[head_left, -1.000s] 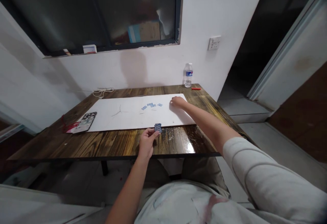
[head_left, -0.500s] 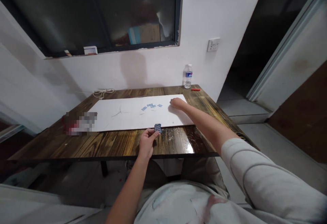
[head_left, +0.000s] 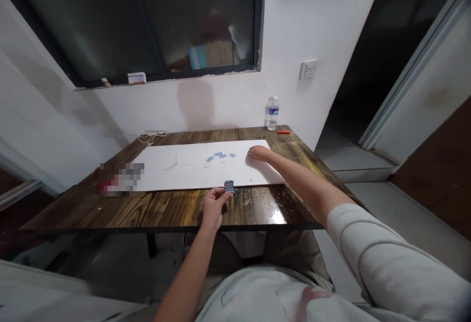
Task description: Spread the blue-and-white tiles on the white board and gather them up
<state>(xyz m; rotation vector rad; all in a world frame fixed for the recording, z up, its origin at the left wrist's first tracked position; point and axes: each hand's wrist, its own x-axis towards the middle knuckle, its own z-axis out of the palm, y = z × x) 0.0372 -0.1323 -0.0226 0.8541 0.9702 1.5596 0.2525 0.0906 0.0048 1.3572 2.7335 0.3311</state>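
Note:
My left hand (head_left: 214,205) pinches a small stack of blue patterned cards (head_left: 228,187) between thumb and fingers, just over the front edge of the white board (head_left: 191,177). My right hand (head_left: 258,153) rests near the board's right end with its fingers curled down. Whatever may be under those fingers is hidden. To the left of it, several small blue-and-white striped pieces (head_left: 222,156) lie on the board in a loose arc. Thin dark lines are drawn on the board around and left of them.
The board lies on a dark wooden table (head_left: 176,209). A water bottle (head_left: 273,113) and a red pen-like stick (head_left: 283,132) are at the back right. A coiled white cable (head_left: 152,136) sits at the back left, and a blurred-out item (head_left: 123,179) covers the board's left end.
The view has shifted slightly. My left hand still holds the cards, their faces turned a little more upright, and my right hand stays at almost the same spot on the board.

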